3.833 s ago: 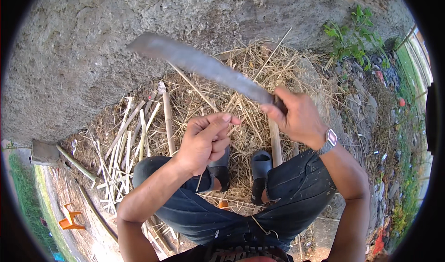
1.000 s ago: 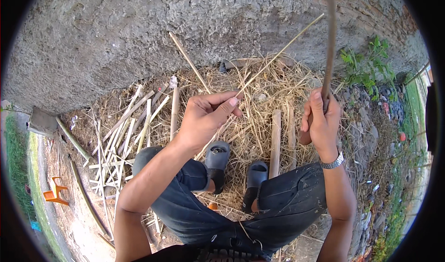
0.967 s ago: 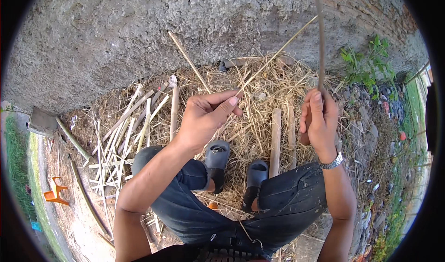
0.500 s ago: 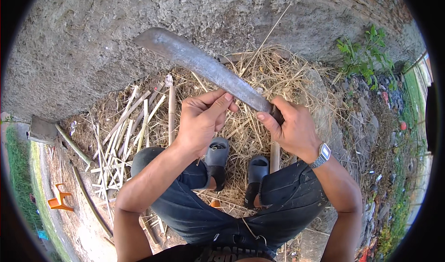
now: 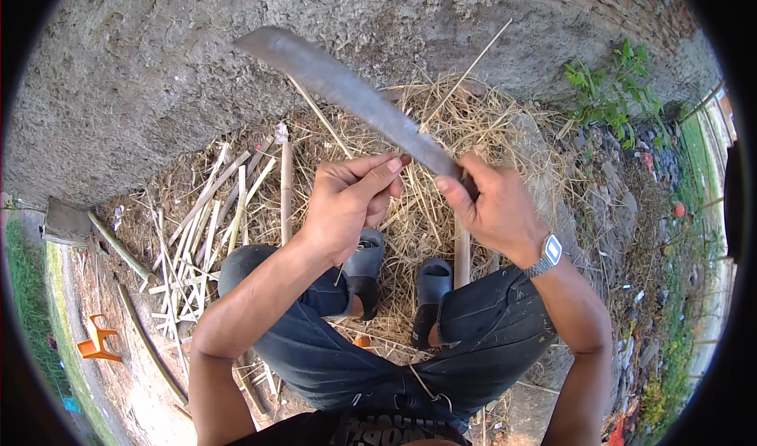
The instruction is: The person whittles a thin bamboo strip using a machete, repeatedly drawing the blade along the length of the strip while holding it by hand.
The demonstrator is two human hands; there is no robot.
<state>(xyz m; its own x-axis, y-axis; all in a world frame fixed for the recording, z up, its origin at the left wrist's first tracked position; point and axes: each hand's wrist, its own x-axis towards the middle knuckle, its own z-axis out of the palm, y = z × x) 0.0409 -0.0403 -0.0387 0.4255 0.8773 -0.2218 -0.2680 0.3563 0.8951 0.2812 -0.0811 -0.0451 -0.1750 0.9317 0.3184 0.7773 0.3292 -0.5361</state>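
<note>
My right hand is closed around the handle of a machete, its broad grey blade slanting up and to the left across the front of me. Thumb and fingers of my left hand pinch a thin bamboo strip just below the blade. One end of the strip sticks out past the blade to the upper right; a short end shows under my left wrist. The blade crosses in front of the strip, so whether they touch I cannot tell. My fingers hide most of the machete's handle.
Bamboo shavings cover the ground before my sandals. Split bamboo pieces lie heaped at left, near a bamboo pole. A rough grey wall rises ahead. A leafy plant grows at right; an orange chair stands far left.
The machete blade has risen slightly and tilted, showing its face more narrowly. The strip's far end has moved a little right. Both hands keep their holds.
</note>
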